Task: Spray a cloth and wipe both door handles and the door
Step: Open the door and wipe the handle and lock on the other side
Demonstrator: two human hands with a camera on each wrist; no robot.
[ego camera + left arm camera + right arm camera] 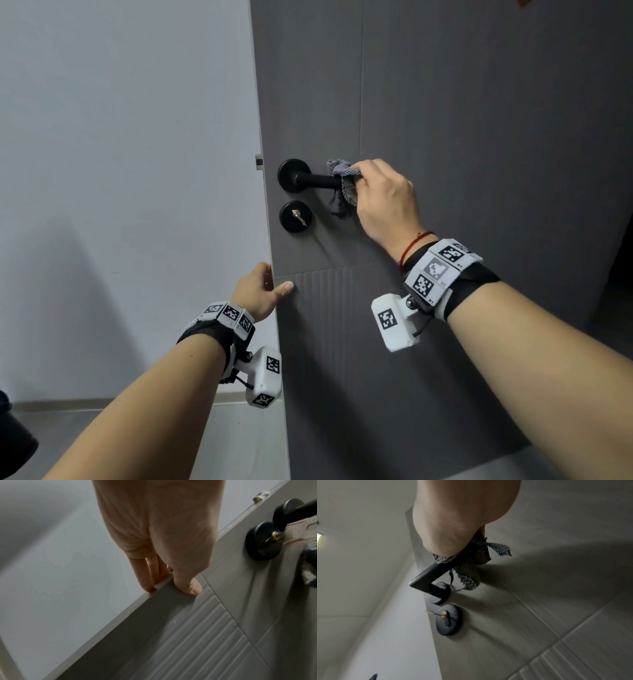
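Note:
A dark grey door [445, 137] stands ajar, its free edge to the left. A black lever handle [317, 180] juts from a round black rose. My right hand [383, 195] wraps a grey checked cloth [344, 192] around the outer end of the lever; in the right wrist view the cloth [469, 574] hangs below the black handle [433, 574]. Lower down, my left hand [263, 291] grips the door's edge, thumb on the near face, fingers hidden behind it. In the left wrist view my left hand [164, 547] pinches the door [171, 628] edge the same way.
Below the handle sits a round black lock [295, 216] with a brass key in it. A metal latch [259, 161] shows on the door's edge. A pale wall [120, 171] lies to the left, with light floor beneath. A dark object [13, 442] sits at the bottom left corner.

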